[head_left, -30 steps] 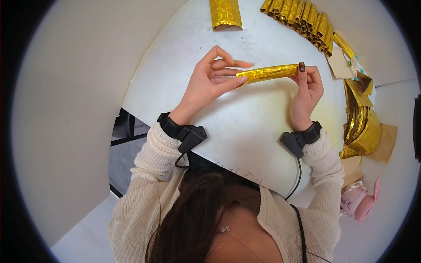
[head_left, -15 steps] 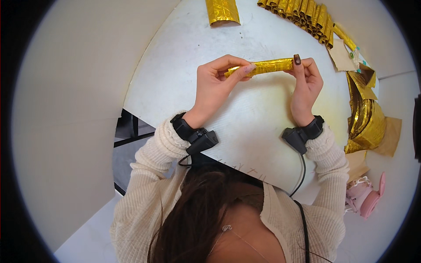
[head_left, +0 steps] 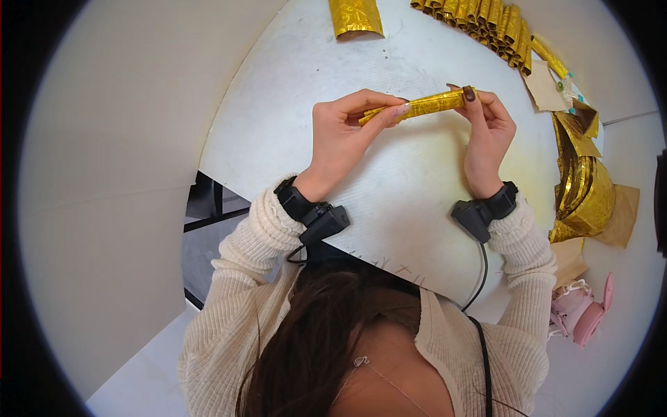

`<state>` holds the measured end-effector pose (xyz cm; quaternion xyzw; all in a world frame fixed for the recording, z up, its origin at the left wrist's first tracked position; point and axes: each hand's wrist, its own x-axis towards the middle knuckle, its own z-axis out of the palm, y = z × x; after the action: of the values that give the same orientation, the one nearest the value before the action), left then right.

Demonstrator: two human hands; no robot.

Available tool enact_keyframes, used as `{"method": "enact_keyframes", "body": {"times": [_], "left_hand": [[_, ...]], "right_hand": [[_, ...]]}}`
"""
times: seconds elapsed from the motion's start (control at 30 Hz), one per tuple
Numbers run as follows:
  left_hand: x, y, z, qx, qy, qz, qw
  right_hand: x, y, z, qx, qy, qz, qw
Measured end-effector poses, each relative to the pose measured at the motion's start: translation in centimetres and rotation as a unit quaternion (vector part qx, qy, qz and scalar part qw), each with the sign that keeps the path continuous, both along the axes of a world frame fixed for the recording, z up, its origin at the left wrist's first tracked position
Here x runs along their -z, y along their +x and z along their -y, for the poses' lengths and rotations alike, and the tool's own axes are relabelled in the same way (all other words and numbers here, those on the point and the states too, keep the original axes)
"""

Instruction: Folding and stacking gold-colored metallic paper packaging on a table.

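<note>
A narrow roll of gold foil paper (head_left: 434,103) is held up above the white table, its right end slightly higher than its left. My left hand (head_left: 354,128) pinches the left end between thumb and fingers. At the other end, my right hand (head_left: 486,125) grips the roll with its thumb in front and fingers behind. Farther off, a single gold foil sheet (head_left: 356,17) lies curled on the table. At the far right rests a pile of finished-looking gold paper rolls (head_left: 497,28).
On the right stands a thick, bent stack of gold foil sheets (head_left: 587,198) beside brown paper (head_left: 622,215). A piece of tan card (head_left: 545,87) lies near the rolls. A pink bottle (head_left: 583,316) is at the lower right. The white table (head_left: 396,187) borders pale walls.
The roll's right end has tilted up a little and my right fingers have shifted on it. Both hands still hold it. The whole view has shifted slightly.
</note>
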<state>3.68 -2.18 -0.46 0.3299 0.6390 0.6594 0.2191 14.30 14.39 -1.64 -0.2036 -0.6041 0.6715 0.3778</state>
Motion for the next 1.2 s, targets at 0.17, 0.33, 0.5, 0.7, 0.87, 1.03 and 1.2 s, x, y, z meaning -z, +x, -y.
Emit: {"method": "enact_keyframes", "body": {"times": [0.17, 0.33, 0.5, 0.7, 0.87, 1.03, 1.2], "left_hand": [[-0.9, -0.4, -0.2, -0.027, 0.008, 0.025, 0.999], [-0.4, -1.6, 2.0, -0.23, -0.055, -0.281, 0.93], [0.3, -0.9, 1.2, -0.22, -0.072, -0.294, 0.927], [0.7, -1.4, 0.5, -0.267, -0.057, -0.224, 0.935], [0.6, -1.2, -0.1, -0.288, -0.02, -0.09, 0.953], [1.6, -1.6, -0.1, -0.255, -0.022, -0.05, 0.965], [1.3, -2.0, 0.2, -0.175, -0.016, 0.039, 0.984]], "right_hand": [[0.5, 0.2, -0.4, 0.016, 0.016, 0.008, 1.0], [0.0, 0.0, -0.5, 0.059, -0.015, 0.011, 0.998], [0.2, 0.0, -0.4, 0.061, -0.012, 0.012, 0.998], [0.4, 0.2, -0.2, 0.037, -0.012, 0.006, 0.999], [0.1, 0.5, 0.2, 0.01, 0.02, -0.008, 1.0], [0.1, 0.5, 0.4, 0.006, 0.023, -0.018, 1.0], [0.4, 0.4, 0.3, 0.002, 0.016, -0.017, 1.0]]}}
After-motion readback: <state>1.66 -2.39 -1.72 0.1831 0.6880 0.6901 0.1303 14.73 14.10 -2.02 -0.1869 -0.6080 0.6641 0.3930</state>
